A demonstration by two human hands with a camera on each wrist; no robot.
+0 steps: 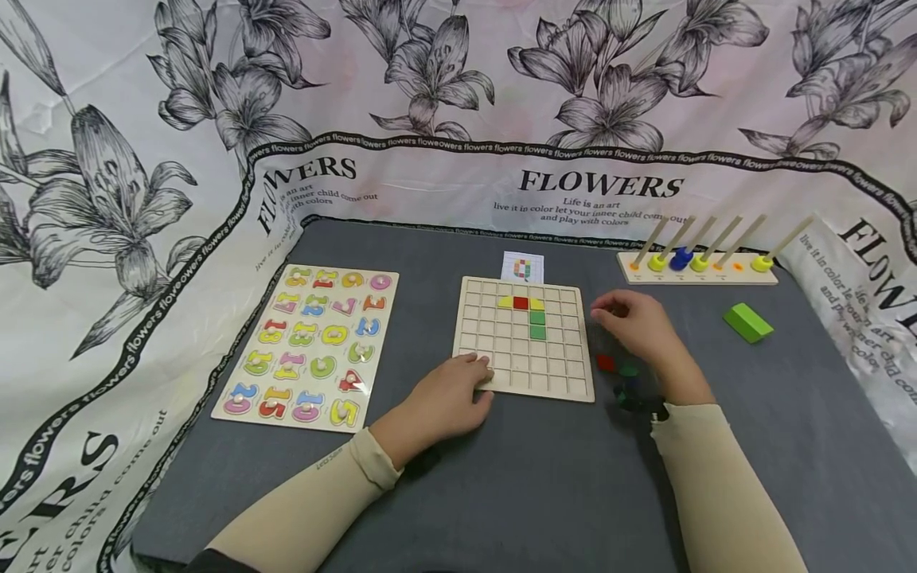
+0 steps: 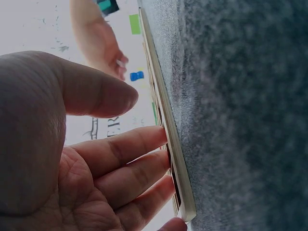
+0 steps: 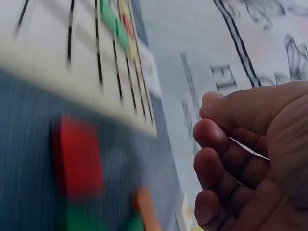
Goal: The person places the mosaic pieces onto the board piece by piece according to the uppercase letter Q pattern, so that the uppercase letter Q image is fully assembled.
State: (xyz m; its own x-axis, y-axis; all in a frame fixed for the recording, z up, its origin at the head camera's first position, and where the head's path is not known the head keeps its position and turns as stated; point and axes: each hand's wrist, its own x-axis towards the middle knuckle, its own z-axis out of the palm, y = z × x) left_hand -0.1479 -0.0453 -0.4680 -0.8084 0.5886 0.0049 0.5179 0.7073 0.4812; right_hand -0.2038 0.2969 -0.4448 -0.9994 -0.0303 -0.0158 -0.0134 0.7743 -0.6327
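Note:
A wooden grid board [image 1: 494,341] lies in the middle of the dark table. Yellow tiles, a red tile [image 1: 520,303] and green tiles [image 1: 537,325] fill a few of its squares. My left hand [image 1: 447,398] rests its fingertips on the board's front left corner, with the thumb apart. Off the board's right side, my right hand [image 1: 634,322] hovers with loosely curled fingers, thumb tip against the index finger; nothing shows between them. Beneath it lie a loose red block [image 3: 81,159] and green blocks [image 1: 628,369], partly shadowed by the wrist.
A small pattern card [image 1: 509,263] stands behind the board. To the left is a number puzzle board [image 1: 308,374]. At the back right stands a peg rack [image 1: 641,275] with coloured rings; a bright green block [image 1: 748,322] lies before it. Flower-printed cloth surrounds the table.

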